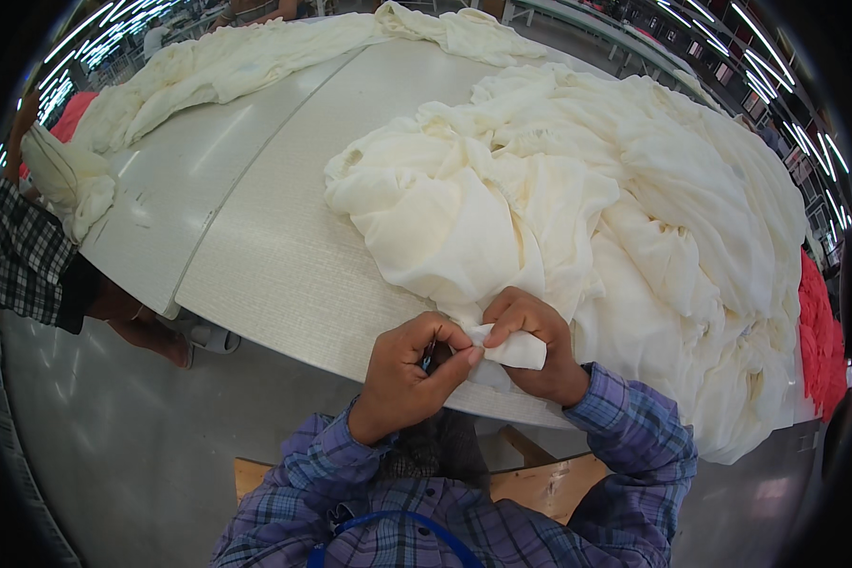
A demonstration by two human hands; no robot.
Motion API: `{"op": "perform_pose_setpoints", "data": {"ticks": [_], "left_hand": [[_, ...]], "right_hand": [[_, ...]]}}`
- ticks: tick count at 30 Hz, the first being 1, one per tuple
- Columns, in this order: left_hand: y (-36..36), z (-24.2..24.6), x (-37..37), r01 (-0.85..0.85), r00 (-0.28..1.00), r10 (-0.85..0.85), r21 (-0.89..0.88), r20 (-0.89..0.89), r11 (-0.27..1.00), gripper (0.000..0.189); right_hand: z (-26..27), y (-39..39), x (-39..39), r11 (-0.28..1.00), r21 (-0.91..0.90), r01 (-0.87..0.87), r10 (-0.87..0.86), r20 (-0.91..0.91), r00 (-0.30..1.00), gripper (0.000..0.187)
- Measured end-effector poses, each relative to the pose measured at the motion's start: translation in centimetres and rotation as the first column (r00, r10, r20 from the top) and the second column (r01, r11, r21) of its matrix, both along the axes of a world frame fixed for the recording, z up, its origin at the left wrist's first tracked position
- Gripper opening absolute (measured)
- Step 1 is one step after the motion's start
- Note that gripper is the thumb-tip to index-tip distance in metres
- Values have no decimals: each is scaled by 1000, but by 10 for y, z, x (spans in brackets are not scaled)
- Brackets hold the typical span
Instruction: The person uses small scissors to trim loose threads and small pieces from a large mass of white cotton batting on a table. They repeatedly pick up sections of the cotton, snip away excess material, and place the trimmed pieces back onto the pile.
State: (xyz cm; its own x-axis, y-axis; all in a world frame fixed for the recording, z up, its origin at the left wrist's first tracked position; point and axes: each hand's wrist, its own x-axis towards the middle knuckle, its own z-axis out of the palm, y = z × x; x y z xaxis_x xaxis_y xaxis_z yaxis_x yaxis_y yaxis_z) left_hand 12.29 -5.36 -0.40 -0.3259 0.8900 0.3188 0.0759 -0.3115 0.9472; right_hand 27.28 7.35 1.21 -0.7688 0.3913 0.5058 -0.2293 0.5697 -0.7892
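Note:
Near the table's front edge, my left hand (415,369) pinches a small part of a cream cloth garment (433,234) between thumb and forefinger. A small dark tool, too hidden to name, shows inside its curled fingers. Close beside it on the right, my right hand (536,341) grips the same cloth, and a short white flap of fabric (522,351) sticks out over its fingers. The fingertips of both hands nearly meet. Beyond them the gathered cream cloth spreads over the table and joins a large heap (653,156) on the right.
The pale table (284,213) has a seam across it. More cream cloth (206,71) lies along its far side. At the left edge a person in a checked garment (25,248) is beside the table. Red cloth (816,334) hangs at the right. A wooden bench (547,483) is below me.

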Motion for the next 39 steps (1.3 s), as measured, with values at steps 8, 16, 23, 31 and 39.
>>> {"op": "perform_pose_setpoints", "data": {"ticks": [8, 16, 23, 31, 39], "left_hand": [[0, -4, 2, -31, 997, 36, 61, -69, 998, 12], [-3, -1, -1, 14, 1000, -13, 48, -21, 999, 15], [-2, -2, -1, 8, 1000, -6, 55, -22, 998, 15], [-2, 1, 0, 0, 1000, 1, 39, -14, 999, 14], [0, -5, -2, -40, 994, 47, 73, -97, 997, 11]], "right_hand": [[-3, 0, 0, 991, -124, -41, 43, 14, 999, 22], [-6, 0, 0, 968, -242, -61, 65, 9, 998, 20], [-6, 0, -1, 970, -236, -61, 66, 15, 998, 20], [-7, 0, -2, 971, -227, -75, 78, 4, 997, 21], [-6, -1, -3, 964, -261, -59, 68, 24, 997, 21]]}}
